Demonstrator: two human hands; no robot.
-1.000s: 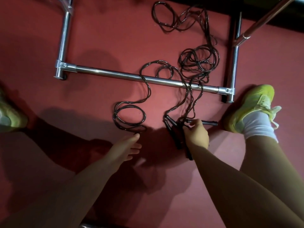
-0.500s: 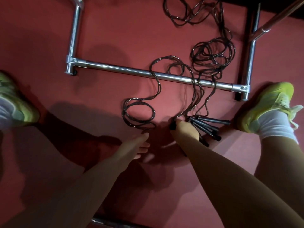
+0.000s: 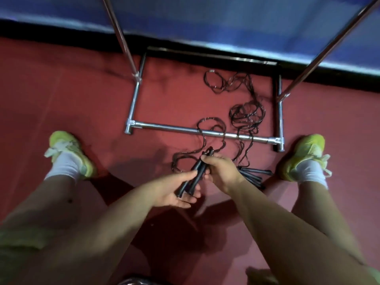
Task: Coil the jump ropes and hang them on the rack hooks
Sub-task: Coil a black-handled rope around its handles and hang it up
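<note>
Black rope handles in both hands (L, R).

Red floor carries chrome rack base, tangled black ropes beyond fingers, spare handles just right of fingers, yellow shoes either side.

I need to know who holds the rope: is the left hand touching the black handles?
Touching. The head view shows the handles lying across the left hand's fingers, thumb on top.
</note>
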